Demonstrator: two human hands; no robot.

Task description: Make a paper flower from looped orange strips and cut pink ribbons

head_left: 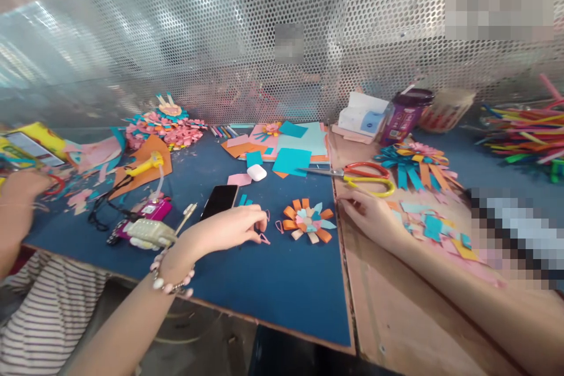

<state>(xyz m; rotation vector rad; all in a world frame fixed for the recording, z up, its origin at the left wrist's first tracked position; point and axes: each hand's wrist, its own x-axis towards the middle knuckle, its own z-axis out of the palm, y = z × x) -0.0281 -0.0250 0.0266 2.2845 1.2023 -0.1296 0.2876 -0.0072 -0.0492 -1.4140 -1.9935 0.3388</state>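
Observation:
My left hand (238, 224) is closed in a pinch on a small pink paper loop (264, 239), low over the blue tabletop. A second pink loop (278, 227) is just right of its fingertips. Beside that lies a paper flower (309, 221) with orange, peach and light blue looped petals around a pink and teal centre. My right hand (368, 215) rests at the seam right of the flower, fingers loosely stretched and holding nothing that I can see. Just above it lie scissors (352, 176) with red and yellow handles. A black phone (220, 202) lies beyond my left hand.
Teal paper squares (291, 163) and a white case (257, 173) lie ahead. Left are a glue gun (147, 165), a pink device (152, 211) and a co-worker's hand (22, 194). Right are finished flowers (414, 164), paper scraps (434, 226) and a purple cup (405, 114).

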